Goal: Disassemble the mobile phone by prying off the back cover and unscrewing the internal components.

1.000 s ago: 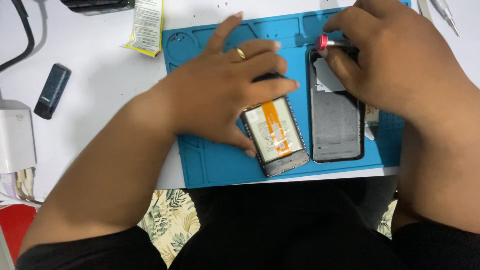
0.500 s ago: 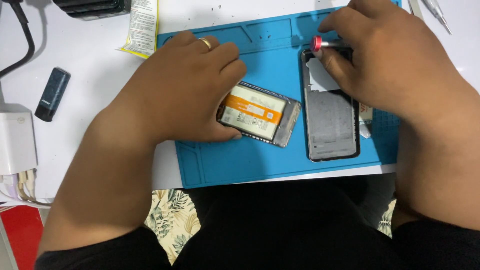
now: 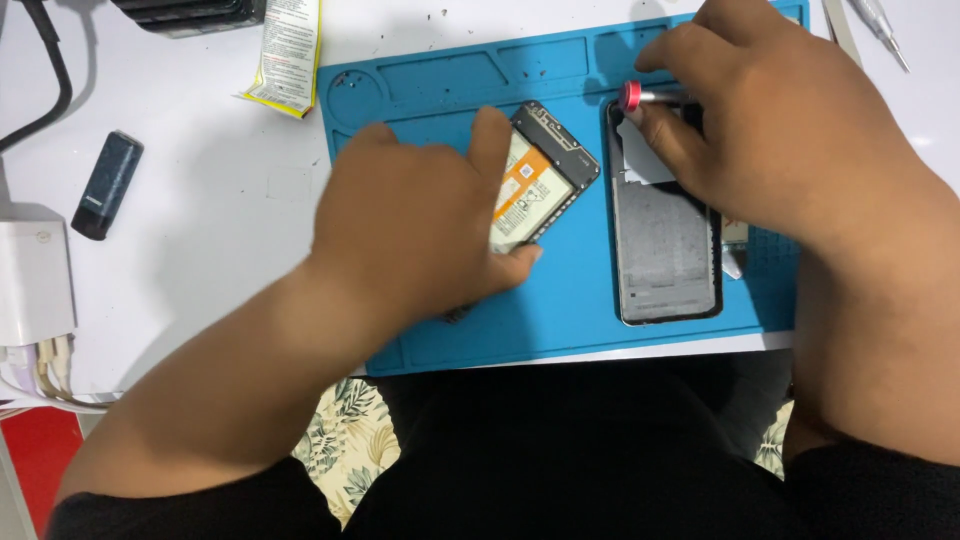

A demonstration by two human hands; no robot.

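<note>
Far left of the left hand: white charger block, small dark stick-shaped gadget, yellow-edged leaflet, all on white tabletop

Left hand spread flat over opened phone body, fingers wide, pressing rather than pinching; only upper end with orange-labelled battery showing past the fingertips, long axis slanting up and to the right, toward the other hand

Just right of it, apart, rear cover lying lengthwise, straight up and down, under the right hand

Right hand closed narrowly around red-capped screwdriver, tip hidden, over top end of that cover

Blue work mat beneath both; metal tweezers far right
</note>
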